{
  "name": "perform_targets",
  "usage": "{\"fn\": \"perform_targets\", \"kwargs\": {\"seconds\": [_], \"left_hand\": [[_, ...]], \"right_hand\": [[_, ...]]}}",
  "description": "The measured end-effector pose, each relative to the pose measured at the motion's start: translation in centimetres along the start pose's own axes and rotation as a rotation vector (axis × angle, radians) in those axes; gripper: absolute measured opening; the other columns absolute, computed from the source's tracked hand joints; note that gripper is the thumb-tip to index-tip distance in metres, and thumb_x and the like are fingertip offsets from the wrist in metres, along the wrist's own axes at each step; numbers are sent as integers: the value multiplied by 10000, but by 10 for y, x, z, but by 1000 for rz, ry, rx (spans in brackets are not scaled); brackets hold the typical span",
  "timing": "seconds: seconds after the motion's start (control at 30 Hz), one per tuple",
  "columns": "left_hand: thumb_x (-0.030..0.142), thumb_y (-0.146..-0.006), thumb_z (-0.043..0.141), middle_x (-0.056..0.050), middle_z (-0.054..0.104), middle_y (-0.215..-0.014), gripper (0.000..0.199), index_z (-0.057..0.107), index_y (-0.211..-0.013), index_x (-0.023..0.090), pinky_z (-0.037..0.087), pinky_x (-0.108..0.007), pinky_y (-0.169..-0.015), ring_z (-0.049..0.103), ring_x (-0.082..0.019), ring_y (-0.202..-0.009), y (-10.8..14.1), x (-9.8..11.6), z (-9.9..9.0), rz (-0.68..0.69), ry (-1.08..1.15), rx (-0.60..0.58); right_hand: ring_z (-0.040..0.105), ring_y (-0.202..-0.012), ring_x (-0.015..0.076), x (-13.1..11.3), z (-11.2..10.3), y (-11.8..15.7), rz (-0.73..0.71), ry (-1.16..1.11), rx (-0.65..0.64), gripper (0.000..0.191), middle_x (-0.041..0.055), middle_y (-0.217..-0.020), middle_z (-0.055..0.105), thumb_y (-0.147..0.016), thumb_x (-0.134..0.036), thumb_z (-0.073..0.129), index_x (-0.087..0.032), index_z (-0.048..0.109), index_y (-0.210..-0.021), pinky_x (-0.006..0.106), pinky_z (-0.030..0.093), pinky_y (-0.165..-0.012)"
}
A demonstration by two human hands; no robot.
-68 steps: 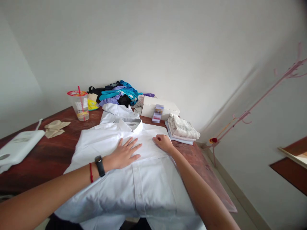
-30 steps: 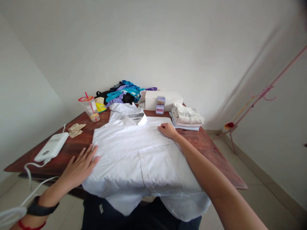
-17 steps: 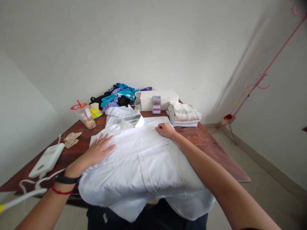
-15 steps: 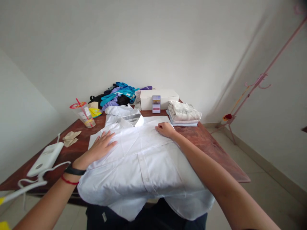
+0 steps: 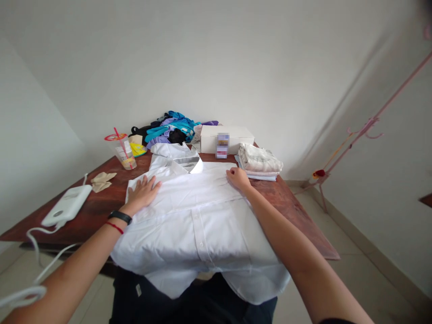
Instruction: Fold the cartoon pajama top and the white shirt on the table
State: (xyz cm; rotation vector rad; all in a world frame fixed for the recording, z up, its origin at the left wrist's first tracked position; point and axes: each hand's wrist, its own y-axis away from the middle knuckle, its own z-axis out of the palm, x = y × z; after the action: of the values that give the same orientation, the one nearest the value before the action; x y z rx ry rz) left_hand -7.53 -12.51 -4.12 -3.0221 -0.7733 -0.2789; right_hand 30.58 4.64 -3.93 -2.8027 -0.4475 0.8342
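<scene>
A white button-up shirt (image 5: 175, 229) lies spread over the tabletop, its collar at the far end and its hem hanging over the near edge. My left hand (image 5: 143, 192) rests flat on the shirt's left side, fingers spread. At the right shoulder, my right hand (image 5: 239, 179) is closed in a pinch on the fabric, and small creases run from it. Just beyond that hand stands a stack of folded clothes (image 5: 259, 159).
The wooden table (image 5: 283, 207) carries a white box (image 5: 243, 137), a small packet (image 5: 222, 146), a heap of clothes (image 5: 177, 128), a plastic cup with straw (image 5: 124, 155), a crumpled tissue (image 5: 102, 181) and a white corded device (image 5: 67, 206). A pink rack (image 5: 364, 128) stands right.
My right hand has shifted slightly right along the shirt's shoulder, and creases have formed beside it. My left hand stays flat on the left side. The camera view has moved a little.
</scene>
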Motion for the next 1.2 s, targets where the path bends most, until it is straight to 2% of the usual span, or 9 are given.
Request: {"fn": "perform_targets", "kwargs": {"seconds": [0.17,0.27,0.4,0.5,0.6,0.67,0.87,1.03,1.2], "left_hand": [[619,-1031,274,-288,132,-1687,802,260,-1629,84,181,-741,-1144,114,-519,-1540,-7,10,-4,-161,71,-5],[648,-1000,344,-289,111,-1692,845,260,-1628,89,142,-787,-1113,79,-550,-1531,-7,17,-7,-215,103,6],[668,-983,347,-279,102,-1698,864,254,-1629,102,104,-801,-1101,50,-562,-1526,-2,23,-7,-238,120,36],[674,-976,341,-273,118,-1697,849,286,-1617,119,116,-792,-1100,61,-572,-1517,1,22,-5,-226,112,68],[670,-980,318,-257,182,-1687,804,344,-1589,147,115,-785,-1105,96,-570,-1511,3,20,-3,-200,94,93],[661,-987,304,-246,227,-1676,777,372,-1570,153,121,-783,-1108,127,-559,-1507,4,19,-3,-186,84,105],[614,-996,324,-230,313,-1641,705,439,-1498,132,170,-771,-1112,218,-515,-1484,6,17,-1,-123,86,171],[509,-975,386,-188,481,-1545,567,543,-1400,169,271,-665,-1149,355,-434,-1443,7,13,-1,-65,109,246],[459,-949,411,-152,571,-1480,542,601,-1379,188,383,-557,-1109,460,-397,-1384,10,11,-2,-21,127,286]], "right_hand": [[583,-696,184,1,1,0,13,41,5,324,73,-760,709,-975,-335,509,-187,706,-763,264,333,-636],[607,-712,191,0,1,0,-8,66,-4,328,77,-772,721,-979,-338,509,-188,722,-780,263,352,-646],[633,-756,197,0,2,0,-40,90,-24,276,76,-816,733,-969,-331,536,-193,742,-849,261,379,-672],[653,-841,202,1,4,0,-76,95,-39,236,82,-929,737,-958,-324,552,-199,750,-934,261,412,-727],[650,-994,211,1,6,1,-119,98,-40,234,108,-1146,696,-946,-312,576,-197,744,-1062,268,432,-852],[630,-1078,232,2,8,2,-135,106,-47,258,125,-1219,659,-937,-319,599,-194,738,-1114,286,427,-922],[602,-1145,279,6,12,1,-129,140,-87,289,136,-1231,638,-947,-366,596,-203,742,-1136,321,434,-916],[623,-1088,250,8,10,-1,-141,158,-106,277,118,-1179,658,-957,-380,587,-199,748,-1090,296,435,-872],[631,-1052,226,8,9,-2,-158,168,-111,265,107,-1140,680,-957,-386,599,-198,752,-1064,279,430,-870]]}}
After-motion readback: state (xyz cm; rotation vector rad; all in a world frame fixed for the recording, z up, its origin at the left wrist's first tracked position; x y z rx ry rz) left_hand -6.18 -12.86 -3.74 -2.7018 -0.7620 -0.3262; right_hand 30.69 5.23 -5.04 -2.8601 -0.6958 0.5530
